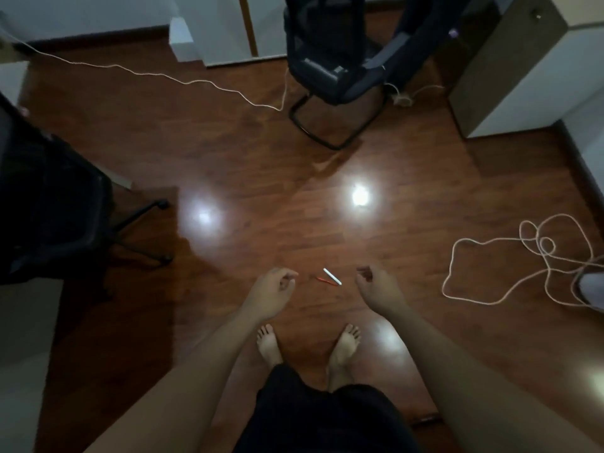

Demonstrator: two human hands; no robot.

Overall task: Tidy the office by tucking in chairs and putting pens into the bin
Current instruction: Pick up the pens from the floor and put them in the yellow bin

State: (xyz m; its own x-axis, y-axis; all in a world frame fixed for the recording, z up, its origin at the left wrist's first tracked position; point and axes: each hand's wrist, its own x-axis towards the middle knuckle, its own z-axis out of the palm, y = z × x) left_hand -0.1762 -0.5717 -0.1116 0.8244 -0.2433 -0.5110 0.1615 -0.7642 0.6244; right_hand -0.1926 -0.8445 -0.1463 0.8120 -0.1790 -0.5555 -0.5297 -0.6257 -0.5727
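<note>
Head view shows two pens on the wooden floor (425, 178) at lower centre of the frame: a white pen (332, 276) and, touching or just beside its lower end, a red pen (322, 280). I cannot tell whether the two overlap.

I see the left hand (274, 286) to the left of the pens and the right hand (376, 284) to their right. Both hang above the floor with fingers loosely curled, and both carry nothing. Two bare feet stand just below the pens in the frame.

Chairs: one dark chair (336, 70) stands at upper centre, and a second dark wheeled chair (55, 207) sits at the left edge. No bin is visible.

Risks I judge from this position:
- The red pen is thin and dim against the red-brown boards. A pinch aimed by eye may miss it.
- The pens lie close together. Lifting one may flick or roll the other across the glossy boards.
- A loose white cord (490, 273) coils at the right of the frame, and another cord (163, 75) runs across the upper left. Either may catch a foot during the walk to a chair.
</note>
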